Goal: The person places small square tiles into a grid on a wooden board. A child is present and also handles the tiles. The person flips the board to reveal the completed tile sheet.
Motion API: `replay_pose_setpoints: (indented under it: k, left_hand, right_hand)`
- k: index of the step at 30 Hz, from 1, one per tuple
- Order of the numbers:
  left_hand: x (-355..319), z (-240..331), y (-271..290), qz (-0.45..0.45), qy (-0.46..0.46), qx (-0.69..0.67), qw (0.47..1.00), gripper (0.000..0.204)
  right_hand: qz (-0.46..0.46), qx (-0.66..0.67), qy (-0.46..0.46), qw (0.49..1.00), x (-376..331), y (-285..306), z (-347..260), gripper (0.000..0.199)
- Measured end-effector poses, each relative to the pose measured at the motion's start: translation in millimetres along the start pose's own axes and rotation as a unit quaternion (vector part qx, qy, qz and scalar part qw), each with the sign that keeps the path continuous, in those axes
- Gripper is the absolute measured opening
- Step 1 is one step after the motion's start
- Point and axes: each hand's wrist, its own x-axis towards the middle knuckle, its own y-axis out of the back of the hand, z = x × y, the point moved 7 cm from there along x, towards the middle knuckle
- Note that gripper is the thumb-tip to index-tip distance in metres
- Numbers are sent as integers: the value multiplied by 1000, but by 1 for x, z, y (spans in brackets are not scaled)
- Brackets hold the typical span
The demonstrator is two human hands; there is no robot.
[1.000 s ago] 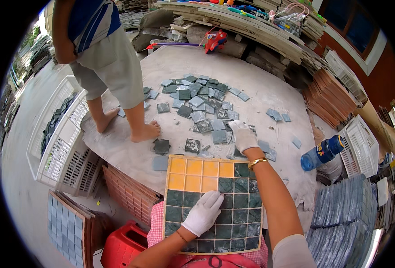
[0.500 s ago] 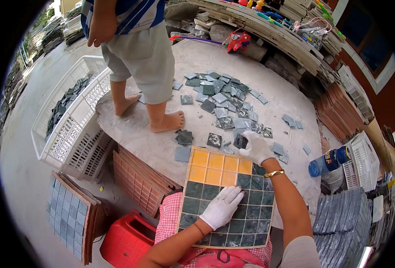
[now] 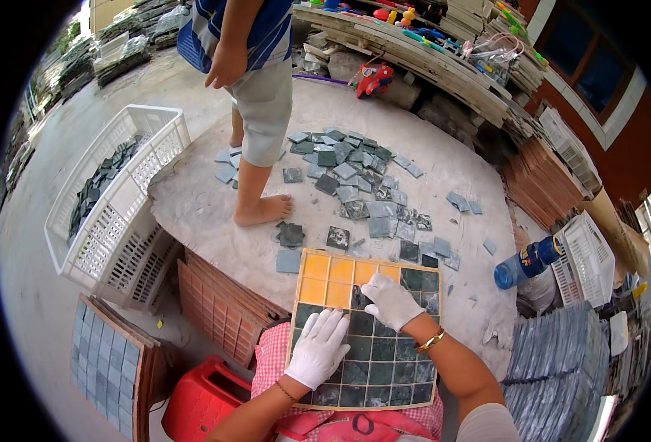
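Resting over the checked apron point(image 3: 270, 357), a nearly square tile frame point(image 3: 313, 292) lies directly before the body, beneath both hands, showing no clear long axis. The left hand point(image 3: 318, 349) lies flat on dark tiles in its left half, fingers extended; the right hand point(image 3: 390, 302), fingers bent, sits apart from it, farther out and to the right. Its fingertips are at a dark tile point(image 3: 359, 298) bordering the yellow cells point(image 3: 339, 271); whether they pinch it I cannot tell. Those cells occupy the far left corner, ahead of the left fingertips and leftward of the right hand, which is nearer that tile. Past the frame's far edge, loose tiles point(image 3: 381, 225) spread over a stone slab point(image 3: 436, 155), thinning out toward its right edge, near a blue bottle point(image 3: 518, 272). Left of the heap, another person's bare foot point(image 3: 263, 211) narrows the room; a red toy point(image 3: 372, 79) lies beyond.
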Motion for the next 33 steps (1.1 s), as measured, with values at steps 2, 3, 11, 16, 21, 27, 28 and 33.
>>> replay_pose_setpoints:
  k: [2, 3, 11, 16, 21, 27, 28, 33]
  left_hand:
    - [14, 1, -8, -5, -13, 29, 999, 60]
    - [21, 0, -8, -3, -17, 33, 999, 60]
    - [36, -5, -23, -26, -44, 7, 999, 56]
    - [6, -61, 16, -13, 47, 41, 998, 56]
    - [-2, -62, 11, -17, 68, 12, 997, 56]
    - [1, -64, 11, -6, 70, -9, 997, 56]
    - [1, -65, 11, -5, 69, -8, 998, 56]
    - [-1, -64, 10, 6, 67, -3, 998, 55]
  right_hand:
    - [-77, -1, -8, 997, 11, 7, 7, 29]
    - [-95, 5, -13, 995, 20, 17, 5, 29]
    - [124, -48, -169, 977, 109, 57, 85, 39]
    - [15, -35, -357, 933, 117, 67, 97, 56]
    - [35, -42, -328, 943, 116, 52, 106, 60]
    - [124, 125, -198, 964, 101, 54, 122, 55]
    - [120, 129, -177, 968, 98, 57, 115, 55]
    - [221, -87, -125, 963, 69, 69, 72, 46]
